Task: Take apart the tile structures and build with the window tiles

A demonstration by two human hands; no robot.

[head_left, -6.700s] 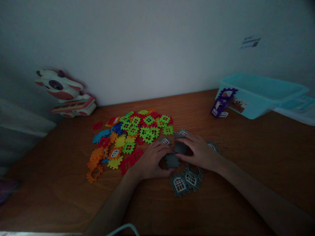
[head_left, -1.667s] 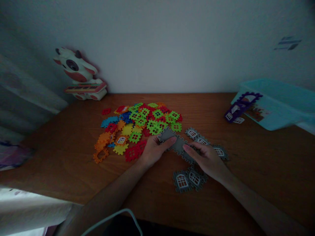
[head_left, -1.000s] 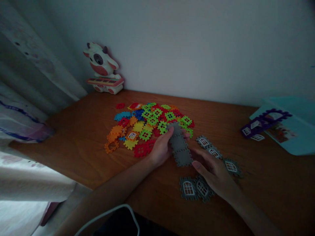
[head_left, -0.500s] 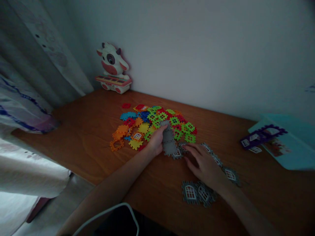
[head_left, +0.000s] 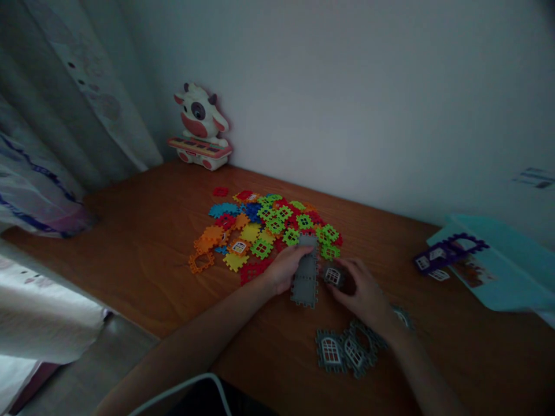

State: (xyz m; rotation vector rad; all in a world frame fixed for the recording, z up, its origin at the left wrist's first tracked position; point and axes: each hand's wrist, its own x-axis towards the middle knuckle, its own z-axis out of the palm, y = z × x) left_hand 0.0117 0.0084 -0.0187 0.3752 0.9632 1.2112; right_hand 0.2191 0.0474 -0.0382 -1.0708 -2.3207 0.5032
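Note:
My left hand (head_left: 286, 268) is closed on a long grey strip of joined building tiles (head_left: 306, 277), its thumb lying across the upper part. Just to the right, my right hand (head_left: 359, 292) pinches a small grey window tile (head_left: 332, 275) between thumb and fingers, a small gap away from the strip's right edge. Below that hand, several grey window tiles (head_left: 332, 351) lie on the table, partly overlapping. Another grey tile (head_left: 403, 316) is half hidden behind my right wrist. Beyond my hands spreads a heap of coloured tiles (head_left: 274, 225), with green ones nearest the strip.
On the wooden table (head_left: 143, 231), a cow-shaped toy keyboard (head_left: 199, 136) stands at the back left. A pale blue box (head_left: 507, 271) is at the right, with a purple tile strip (head_left: 448, 253) against it. A white cable (head_left: 191, 384) crosses near my lap.
The grey strip has turned more upright in view and shifted slightly right and nearer with my left hand. My right hand has lifted a window tile apart from the strip. The view has tilted slightly.

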